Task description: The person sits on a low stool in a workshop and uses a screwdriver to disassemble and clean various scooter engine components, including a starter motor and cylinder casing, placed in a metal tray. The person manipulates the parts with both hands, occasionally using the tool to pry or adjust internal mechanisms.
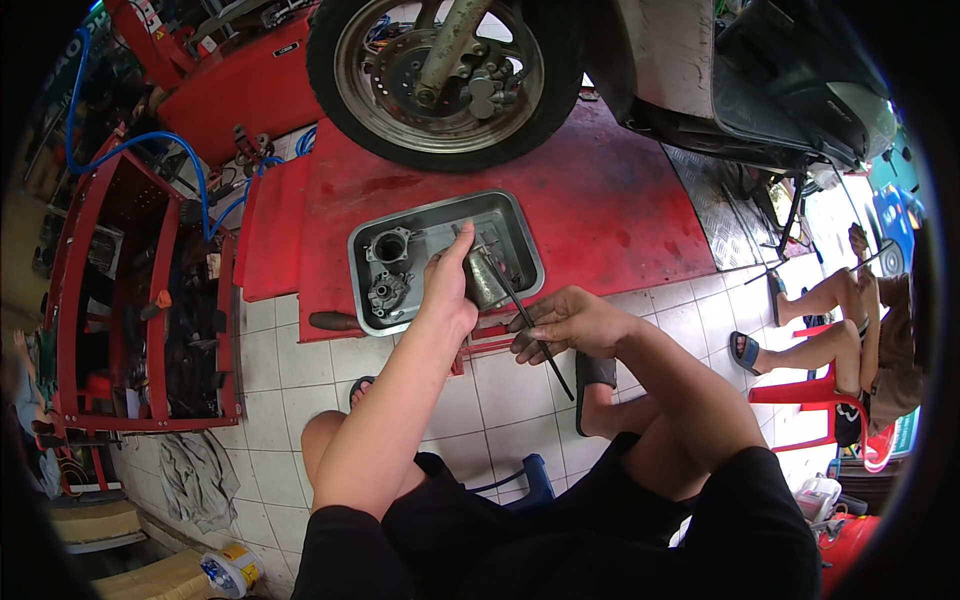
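My left hand (450,275) grips a metal cylindrical part (485,277) over the right side of a steel tray (520,230). A long dark rod (556,370) runs diagonally from that part down to the right, pinched by my right hand (568,328), whose fingertips look grimy. Inside the tray lie a flanged ring-shaped metal part (387,245) and a smaller metal housing (387,293). A dark-handled tool (330,320) lies beside the tray's lower left.
Above the red platform (620,190) stand a scooter's front wheel (440,80) and bodywork. Left are a red tool cart (90,260), blue hose (175,140) and grey rag (195,480). At right, a person (880,370) sits on a red chair. Another person is partly visible at far left.
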`<action>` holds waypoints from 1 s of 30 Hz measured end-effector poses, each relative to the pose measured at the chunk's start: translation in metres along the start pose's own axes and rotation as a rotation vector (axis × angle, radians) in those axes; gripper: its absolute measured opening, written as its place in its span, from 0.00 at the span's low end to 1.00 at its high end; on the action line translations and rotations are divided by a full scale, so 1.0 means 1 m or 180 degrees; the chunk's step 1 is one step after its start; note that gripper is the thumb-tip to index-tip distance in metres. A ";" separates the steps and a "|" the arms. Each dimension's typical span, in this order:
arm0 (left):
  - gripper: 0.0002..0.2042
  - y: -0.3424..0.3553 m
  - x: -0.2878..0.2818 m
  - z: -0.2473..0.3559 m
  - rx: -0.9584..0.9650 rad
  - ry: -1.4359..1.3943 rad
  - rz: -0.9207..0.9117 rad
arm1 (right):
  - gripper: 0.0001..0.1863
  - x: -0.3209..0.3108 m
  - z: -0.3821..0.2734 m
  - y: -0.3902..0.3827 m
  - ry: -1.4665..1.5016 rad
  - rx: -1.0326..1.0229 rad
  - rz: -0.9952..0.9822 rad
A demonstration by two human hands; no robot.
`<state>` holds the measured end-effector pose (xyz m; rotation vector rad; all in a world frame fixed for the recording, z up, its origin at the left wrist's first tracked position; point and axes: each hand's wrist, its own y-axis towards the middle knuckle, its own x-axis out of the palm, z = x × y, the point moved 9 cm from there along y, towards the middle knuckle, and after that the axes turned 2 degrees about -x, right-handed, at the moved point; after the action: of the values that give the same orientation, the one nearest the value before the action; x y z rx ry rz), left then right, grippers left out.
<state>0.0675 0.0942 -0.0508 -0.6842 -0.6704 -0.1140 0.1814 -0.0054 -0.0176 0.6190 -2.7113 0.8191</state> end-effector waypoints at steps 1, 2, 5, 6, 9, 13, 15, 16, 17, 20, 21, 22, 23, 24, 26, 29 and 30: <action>0.18 0.000 -0.001 -0.001 -0.0010 -0.0005 0.0075 | 0.25 -0.004 0.000 0.000 -0.0157 -0.0016 0.0040; 0.18 -0.001 -0.001 -0.001 -0.0021 -0.0010 0.0150 | 0.27 -0.007 0.000 0.000 -0.0313 -0.0032 0.0080; 0.17 0.000 -0.004 -0.002 -0.0024 0.0004 0.0241 | 0.31 -0.014 0.000 0.001 -0.0401 -0.0067 0.0269; 0.17 0.001 -0.006 -0.002 -0.0018 0.0010 0.0251 | 0.32 -0.014 0.000 0.002 -0.0377 -0.0057 0.0313; 0.16 0.005 -0.009 0.000 0.0111 0.0009 0.0242 | 0.33 -0.017 0.002 0.002 -0.0333 -0.0024 0.0412; 0.24 0.008 -0.009 0.004 0.0249 -0.0117 0.0146 | 0.32 -0.023 0.009 0.004 -0.0379 0.0003 0.0466; 0.24 0.006 -0.010 0.006 0.0314 -0.0068 0.0321 | 0.30 -0.024 0.008 0.004 -0.0409 -0.0017 0.0524; 0.24 0.006 -0.010 0.006 0.0340 -0.0068 0.0339 | 0.29 -0.024 0.006 0.002 -0.0420 -0.0040 0.0566; 0.24 0.005 -0.009 0.007 0.0365 -0.0066 0.0355 | 0.28 -0.024 0.005 0.001 -0.0431 -0.0062 0.0610; 0.25 0.010 -0.011 0.005 0.0287 0.0016 0.0166 | 0.26 -0.029 0.007 0.000 -0.0510 0.0068 0.0651; 0.25 0.011 -0.009 0.005 0.0235 0.0054 0.0059 | 0.25 -0.032 0.007 -0.002 -0.0527 0.0083 0.0670; 0.24 0.012 -0.011 0.003 0.0245 0.0033 0.0195 | 0.25 -0.035 0.006 -0.003 -0.0543 0.0099 0.0689; 0.23 0.013 -0.013 0.001 0.0255 0.0013 0.0332 | 0.25 -0.038 0.006 -0.004 -0.0558 0.0114 0.0708; 0.23 0.013 -0.015 0.000 0.0268 -0.0009 0.0473 | 0.24 -0.040 0.004 -0.005 -0.0536 0.0080 0.0759; 0.20 0.019 -0.022 -0.003 0.0203 -0.0079 0.0508 | 0.23 -0.042 0.000 -0.007 -0.0492 0.0013 0.0858; 0.17 0.023 -0.023 0.000 0.0201 -0.0252 0.0402 | 0.20 -0.051 -0.005 -0.013 -0.0460 -0.0133 0.1017; 0.16 0.024 -0.023 0.004 0.0222 -0.0314 0.0352 | 0.19 -0.055 -0.008 -0.015 -0.0811 -0.0131 0.1143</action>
<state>0.0548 0.1122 -0.0756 -0.6615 -0.7260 0.0453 0.2379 0.0062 -0.0232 0.2405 -3.1198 0.8067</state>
